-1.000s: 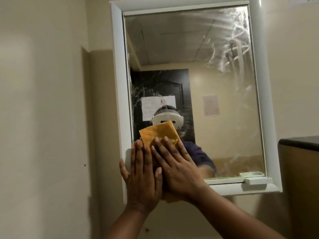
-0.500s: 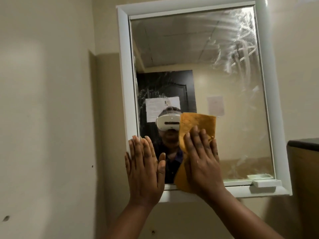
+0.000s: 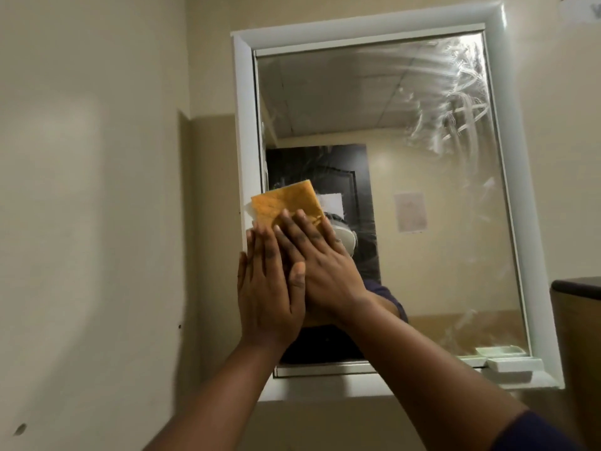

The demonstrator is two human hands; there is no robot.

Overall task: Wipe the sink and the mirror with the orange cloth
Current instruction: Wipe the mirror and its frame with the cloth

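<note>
Evidently mid-task: both flat hands, left hand (image 3: 266, 288) and right hand (image 3: 322, 265), press the square orange cloth (image 3: 287, 206) on the white-framed wall mirror (image 3: 406, 206)'s left edge; right-side streaks remain, sink unseen.

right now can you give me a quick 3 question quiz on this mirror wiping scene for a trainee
1. True or false: the flat orange cloth lies against the lower left part of the white-framed wall mirror.
2. Which hand presses straight fingers on the cloth? A. the left hand B. the right hand
3. Fill in: the white smear streaks sit in the mirror's upper ____ corner.

Key
1. True
2. B; the left hand lies flat beside it, at the frame's edge.
3. Right
</note>
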